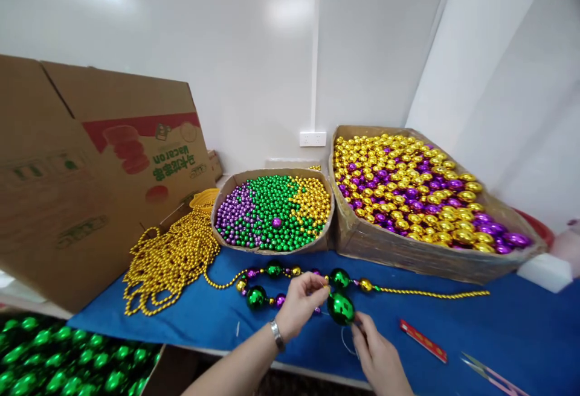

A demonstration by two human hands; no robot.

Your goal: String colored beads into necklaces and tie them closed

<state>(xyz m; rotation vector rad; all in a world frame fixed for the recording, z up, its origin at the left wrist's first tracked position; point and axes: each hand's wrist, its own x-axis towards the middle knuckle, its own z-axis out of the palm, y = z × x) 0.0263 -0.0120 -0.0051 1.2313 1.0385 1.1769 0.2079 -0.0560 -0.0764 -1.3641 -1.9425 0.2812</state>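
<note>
My left hand [299, 302], with a metal watch band at the wrist, is closed in a pinch near a small gold bead; what exactly lies between the fingertips is too small to make out. Just right of it, a large shiny green bead [341, 307] is held by my right hand [379, 354], whose fingertips press on its lower right side. A thin pale thread [347, 341] loops below this bead. Behind and left of my hands lies a strung bead necklace [256, 298] of green, purple and gold balls. Its twisted gold strand [435, 293] runs off to the right.
On the blue cloth [190, 323] lie a pile of gold bead chains [172, 263], a red packet [423, 340] and scissors [492, 375]. Behind stand a small-bead box [272, 250] and a larger box [408, 258]. A carton [40, 203] stands left, above green balls [67, 354].
</note>
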